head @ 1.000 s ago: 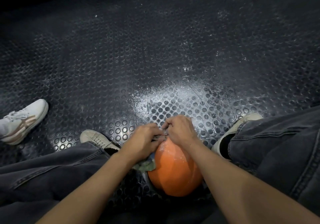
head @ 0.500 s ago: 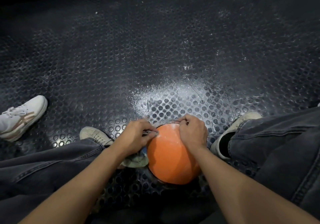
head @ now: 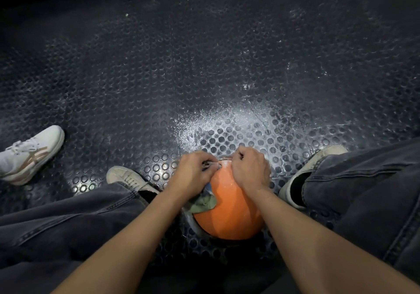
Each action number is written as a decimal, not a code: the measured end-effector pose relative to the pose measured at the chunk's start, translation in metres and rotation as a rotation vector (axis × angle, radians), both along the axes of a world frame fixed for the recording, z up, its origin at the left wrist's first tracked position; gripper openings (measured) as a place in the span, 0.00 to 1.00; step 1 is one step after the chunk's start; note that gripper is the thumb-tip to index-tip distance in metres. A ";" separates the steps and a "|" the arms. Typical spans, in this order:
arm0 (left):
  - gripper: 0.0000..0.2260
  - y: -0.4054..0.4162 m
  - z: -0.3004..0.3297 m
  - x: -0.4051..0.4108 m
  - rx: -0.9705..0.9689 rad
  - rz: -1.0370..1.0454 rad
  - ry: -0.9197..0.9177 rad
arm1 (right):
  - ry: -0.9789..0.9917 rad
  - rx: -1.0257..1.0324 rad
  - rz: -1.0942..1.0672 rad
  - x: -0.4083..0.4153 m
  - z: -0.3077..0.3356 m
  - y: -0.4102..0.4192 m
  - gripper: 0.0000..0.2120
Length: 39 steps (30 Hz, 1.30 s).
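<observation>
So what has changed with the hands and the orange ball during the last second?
The hands first parted to the sides of the orange ball, and now the left hand has slid back toward the right hand at its far edge. What the right hand's curled fingers hold is unclear. The green cloth stays gripped in the left hand, the ball on the floor.

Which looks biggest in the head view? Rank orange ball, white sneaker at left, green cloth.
1. orange ball, nearest the camera.
2. white sneaker, cut off by the frame edge, so unsure.
3. green cloth, mostly hidden under the left hand.
</observation>
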<state>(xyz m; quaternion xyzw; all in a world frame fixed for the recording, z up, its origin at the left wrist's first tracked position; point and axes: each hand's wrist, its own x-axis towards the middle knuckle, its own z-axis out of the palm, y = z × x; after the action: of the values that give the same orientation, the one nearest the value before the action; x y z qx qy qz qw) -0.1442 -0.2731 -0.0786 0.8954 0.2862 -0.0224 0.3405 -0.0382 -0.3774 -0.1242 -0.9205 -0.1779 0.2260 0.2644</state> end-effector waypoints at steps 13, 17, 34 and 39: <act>0.08 0.011 -0.001 -0.013 -0.003 -0.026 0.036 | 0.025 0.000 -0.025 0.000 -0.006 0.001 0.18; 0.08 0.006 0.004 -0.036 -0.067 -0.242 -0.024 | 0.084 0.001 -0.036 0.005 -0.006 0.002 0.17; 0.08 -0.010 -0.003 -0.035 0.046 -0.092 -0.106 | 0.064 -0.031 -0.066 0.001 -0.005 0.005 0.17; 0.08 -0.006 -0.008 -0.016 0.117 -0.044 -0.073 | 0.096 -0.029 -0.059 0.002 -0.003 0.003 0.16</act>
<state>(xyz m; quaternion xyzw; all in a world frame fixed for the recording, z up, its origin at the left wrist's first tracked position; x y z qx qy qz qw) -0.1605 -0.2792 -0.0868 0.9201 0.2544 0.0196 0.2972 -0.0358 -0.3746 -0.1269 -0.9172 -0.1346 0.2645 0.2658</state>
